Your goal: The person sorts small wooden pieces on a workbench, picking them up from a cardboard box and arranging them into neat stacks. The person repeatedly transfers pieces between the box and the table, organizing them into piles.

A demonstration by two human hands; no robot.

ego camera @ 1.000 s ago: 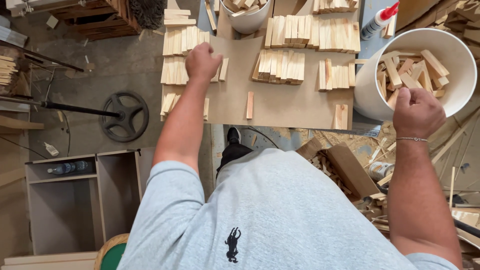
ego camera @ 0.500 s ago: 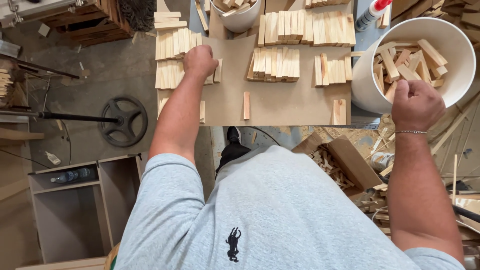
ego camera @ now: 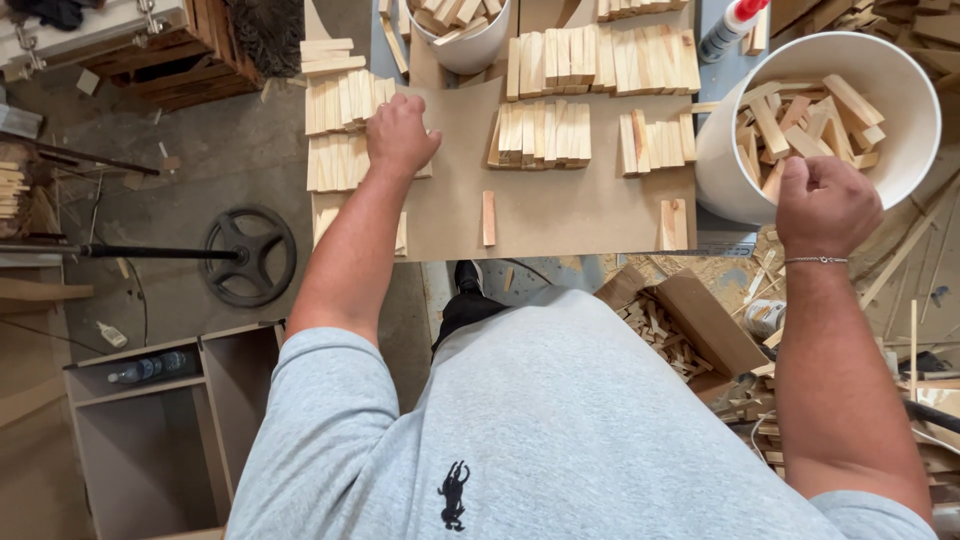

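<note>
A brown board point(ego camera: 560, 215) carries neat rows of small pale wooden blocks point(ego camera: 545, 135). My left hand point(ego camera: 400, 135) rests on the left rows of blocks point(ego camera: 340, 150), its fingers curled down over them, so what they grip is hidden. At the right stands a white bucket point(ego camera: 720, 170) full of loose wooden blocks point(ego camera: 800, 115). My right hand point(ego camera: 825, 205) is a closed fist just inside the bucket's near rim, among those blocks. One single block point(ego camera: 488, 218) lies alone on the board's near part.
A second white tub of blocks point(ego camera: 470, 45) and a glue bottle point(ego camera: 730, 25) sit at the far edge. A black wheel on a rod point(ego camera: 245, 255) lies on the floor at left, near an open cabinet point(ego camera: 150, 400). Wood scraps point(ego camera: 670, 330) pile up below right.
Both hands keep almost the same places. My right fist has drawn slightly back toward the bucket's near rim. The view has shifted a little.
</note>
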